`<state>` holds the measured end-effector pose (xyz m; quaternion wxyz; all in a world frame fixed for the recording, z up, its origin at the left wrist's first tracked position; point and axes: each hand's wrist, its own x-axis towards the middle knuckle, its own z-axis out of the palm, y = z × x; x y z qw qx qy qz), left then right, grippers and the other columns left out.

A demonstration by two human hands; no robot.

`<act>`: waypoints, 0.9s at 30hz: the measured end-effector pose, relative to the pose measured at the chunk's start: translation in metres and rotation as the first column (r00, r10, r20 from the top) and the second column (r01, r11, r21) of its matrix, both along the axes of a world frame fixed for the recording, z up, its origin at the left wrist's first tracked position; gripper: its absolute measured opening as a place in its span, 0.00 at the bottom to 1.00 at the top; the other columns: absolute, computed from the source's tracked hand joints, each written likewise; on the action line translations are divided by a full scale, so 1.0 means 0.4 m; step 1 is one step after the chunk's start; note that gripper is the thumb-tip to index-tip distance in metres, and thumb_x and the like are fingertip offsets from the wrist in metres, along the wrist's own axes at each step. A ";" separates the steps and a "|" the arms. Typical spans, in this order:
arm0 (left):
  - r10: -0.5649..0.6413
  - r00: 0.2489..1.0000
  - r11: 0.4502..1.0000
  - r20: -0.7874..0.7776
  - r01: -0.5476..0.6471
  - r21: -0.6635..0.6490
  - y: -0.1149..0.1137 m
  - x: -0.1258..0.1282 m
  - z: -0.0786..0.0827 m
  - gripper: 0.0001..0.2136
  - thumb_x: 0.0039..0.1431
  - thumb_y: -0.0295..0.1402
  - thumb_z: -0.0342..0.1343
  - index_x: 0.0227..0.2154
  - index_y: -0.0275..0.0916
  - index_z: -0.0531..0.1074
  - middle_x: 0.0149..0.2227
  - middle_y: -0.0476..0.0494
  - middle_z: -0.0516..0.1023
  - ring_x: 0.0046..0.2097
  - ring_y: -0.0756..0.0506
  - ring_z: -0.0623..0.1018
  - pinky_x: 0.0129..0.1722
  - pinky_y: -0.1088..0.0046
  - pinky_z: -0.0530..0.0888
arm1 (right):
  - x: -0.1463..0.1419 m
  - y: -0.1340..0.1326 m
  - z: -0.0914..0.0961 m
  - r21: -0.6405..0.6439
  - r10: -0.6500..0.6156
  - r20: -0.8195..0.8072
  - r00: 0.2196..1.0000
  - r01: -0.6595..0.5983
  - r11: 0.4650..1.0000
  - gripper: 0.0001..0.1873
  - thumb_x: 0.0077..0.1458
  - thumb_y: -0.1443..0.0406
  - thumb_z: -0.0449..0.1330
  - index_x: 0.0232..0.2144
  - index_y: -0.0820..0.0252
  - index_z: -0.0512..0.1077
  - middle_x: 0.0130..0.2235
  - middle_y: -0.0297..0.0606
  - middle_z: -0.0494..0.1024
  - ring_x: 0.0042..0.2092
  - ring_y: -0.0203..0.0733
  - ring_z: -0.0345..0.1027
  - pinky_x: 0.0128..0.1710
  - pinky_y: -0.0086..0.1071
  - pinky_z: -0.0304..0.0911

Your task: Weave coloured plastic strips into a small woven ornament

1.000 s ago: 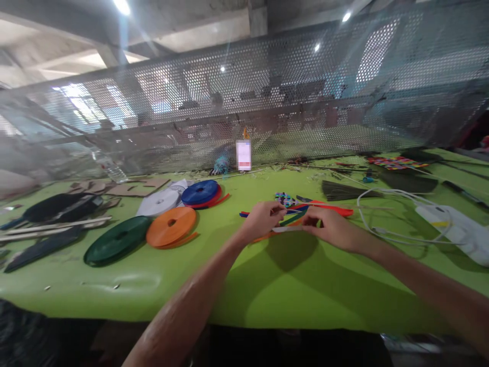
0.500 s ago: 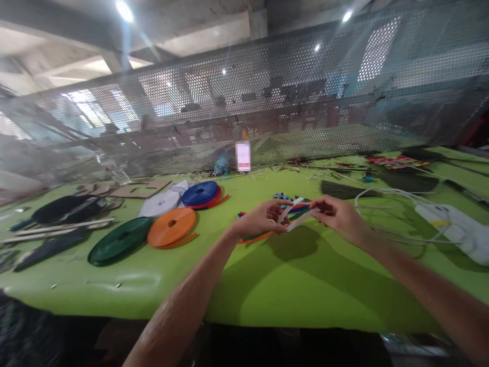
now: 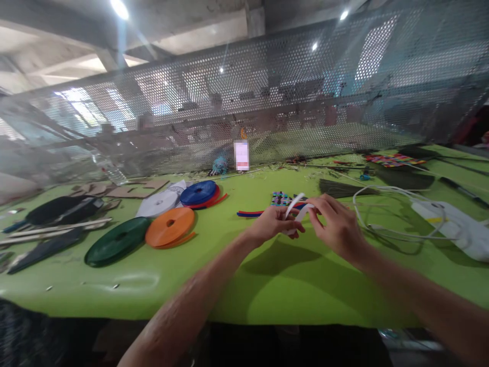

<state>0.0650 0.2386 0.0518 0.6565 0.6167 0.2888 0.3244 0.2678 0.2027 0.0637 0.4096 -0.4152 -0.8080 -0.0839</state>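
Observation:
A white flat strip is bent between my two hands above the green table. My left hand is closed on one part of it, and one end sticks up past the fingers. My right hand pinches the other part between thumb and fingertips. Behind my left hand lie blue and red strips, partly hidden by it. Just beyond the hands sits a small woven checkered piece in several colours.
To the left lie coils of strip: green, orange, white, and blue atop red. A white power strip with a looped cable is at right. A phone leans on the perforated screen.
My hands have come closer together and the white strip is now bent more sharply between them. My right hand has turned, showing more of its back.

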 end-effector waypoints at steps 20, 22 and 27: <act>0.064 0.996 0.994 0.055 -0.058 -0.093 -0.021 0.000 0.031 0.16 0.57 0.41 0.68 0.34 0.30 0.77 0.27 0.44 0.78 0.29 0.49 0.78 0.34 0.71 0.75 | -0.006 -0.033 0.014 0.290 0.357 0.146 0.923 -0.385 0.876 0.23 0.63 0.78 0.57 0.55 0.55 0.75 0.46 0.43 0.80 0.48 0.48 0.77 0.48 0.41 0.75; 0.070 0.995 0.992 0.071 -0.062 -0.108 -0.017 -0.001 0.029 0.15 0.59 0.41 0.66 0.32 0.31 0.76 0.28 0.44 0.78 0.29 0.49 0.79 0.35 0.70 0.76 | -0.005 -0.031 0.015 0.264 0.376 0.149 0.914 -0.404 0.876 0.21 0.62 0.79 0.57 0.53 0.57 0.76 0.46 0.44 0.80 0.49 0.48 0.76 0.50 0.42 0.74; 0.078 0.993 0.994 0.090 -0.070 -0.088 -0.017 -0.001 0.031 0.18 0.59 0.44 0.67 0.29 0.31 0.76 0.28 0.44 0.78 0.28 0.50 0.77 0.33 0.72 0.75 | -0.005 -0.019 0.016 0.245 0.417 0.105 0.903 -0.430 0.869 0.21 0.61 0.79 0.58 0.52 0.56 0.77 0.46 0.43 0.79 0.50 0.48 0.76 0.51 0.41 0.74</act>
